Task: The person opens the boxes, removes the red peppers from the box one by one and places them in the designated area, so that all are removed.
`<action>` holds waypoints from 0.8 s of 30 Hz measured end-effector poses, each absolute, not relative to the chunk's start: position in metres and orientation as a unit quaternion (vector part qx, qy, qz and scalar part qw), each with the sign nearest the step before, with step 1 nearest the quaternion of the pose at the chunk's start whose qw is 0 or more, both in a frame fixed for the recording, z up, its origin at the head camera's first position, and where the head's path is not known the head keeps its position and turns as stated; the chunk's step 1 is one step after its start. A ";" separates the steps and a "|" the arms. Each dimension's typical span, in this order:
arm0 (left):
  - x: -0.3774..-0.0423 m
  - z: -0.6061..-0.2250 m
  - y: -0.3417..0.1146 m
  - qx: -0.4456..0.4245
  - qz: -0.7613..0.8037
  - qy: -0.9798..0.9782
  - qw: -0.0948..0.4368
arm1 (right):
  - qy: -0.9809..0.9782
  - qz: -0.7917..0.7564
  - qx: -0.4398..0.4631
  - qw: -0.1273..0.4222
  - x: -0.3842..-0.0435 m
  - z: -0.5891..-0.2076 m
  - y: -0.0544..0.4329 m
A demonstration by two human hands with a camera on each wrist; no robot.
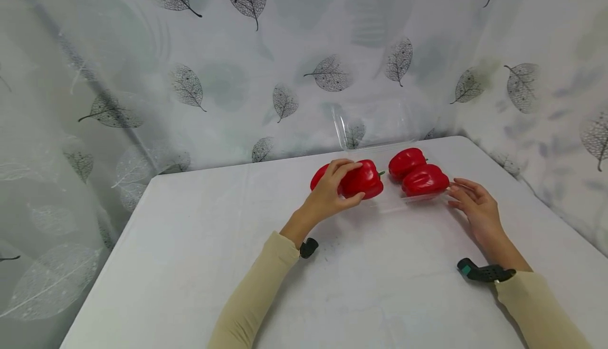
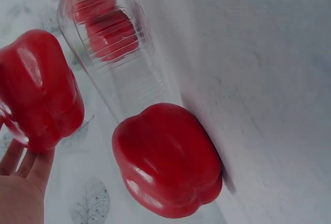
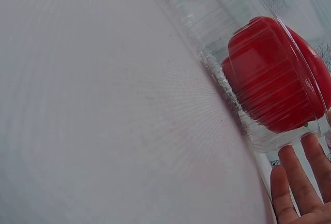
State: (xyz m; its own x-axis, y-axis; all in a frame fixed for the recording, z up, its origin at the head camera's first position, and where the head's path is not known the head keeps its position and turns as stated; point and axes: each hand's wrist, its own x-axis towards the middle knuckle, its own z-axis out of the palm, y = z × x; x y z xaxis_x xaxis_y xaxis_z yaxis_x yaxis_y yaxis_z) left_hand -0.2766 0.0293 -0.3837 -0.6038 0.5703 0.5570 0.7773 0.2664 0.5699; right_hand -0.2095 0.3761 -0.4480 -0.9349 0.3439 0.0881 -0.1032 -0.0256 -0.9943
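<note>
My left hand (image 1: 329,191) grips a red bell pepper (image 1: 363,181) above the table, fingers on top and thumb below. Behind that hand, partly hidden, another red bell pepper (image 1: 316,177) rests on the table; the left wrist view shows this pepper (image 2: 168,162) whole, beside the clear plastic container (image 2: 137,79). Two more red peppers, a rear one (image 1: 406,162) and a front one (image 1: 425,180), lie at the container's right end. My right hand (image 1: 476,209) has its fingertips against that end; in the right wrist view its fingers (image 3: 300,180) are nearly straight at the clear wall.
The container's hinged clear lid (image 1: 380,122) stands raised at the back, against the leaf-patterned curtain (image 1: 228,74). A white covered table (image 1: 199,243) spreads out in front and to the left. A dark band (image 1: 486,272) sits on the right wrist.
</note>
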 end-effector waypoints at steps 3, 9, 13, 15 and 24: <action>-0.276 -0.385 0.027 -0.431 -0.424 -0.787 0.125 | -0.679 0.712 -0.089 0.158 -0.210 -0.448 0.377; -0.274 -0.385 0.024 -0.433 -0.419 -0.787 0.134 | -0.683 0.709 -0.083 0.157 -0.210 -0.448 0.377; -0.272 -0.385 0.021 -0.430 -0.415 -0.790 0.135 | -0.686 0.707 -0.079 0.156 -0.210 -0.449 0.378; -0.272 -0.386 0.020 -0.428 -0.414 -0.792 0.134 | -0.686 0.706 -0.079 0.156 -0.210 -0.449 0.379; -0.270 -0.390 0.011 -0.421 -0.416 -0.795 0.129 | -0.680 0.713 -0.081 0.154 -0.209 -0.448 0.378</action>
State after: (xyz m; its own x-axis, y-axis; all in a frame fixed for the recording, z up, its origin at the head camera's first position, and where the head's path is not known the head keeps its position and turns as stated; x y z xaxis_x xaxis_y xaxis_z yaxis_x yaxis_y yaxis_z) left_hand -0.2704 0.0110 -0.3896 -0.6117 0.5624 0.5563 0.7777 0.2989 0.5530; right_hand -0.2089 0.3778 -0.4483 -0.9398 0.3286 0.0939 -0.1094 -0.0288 -0.9936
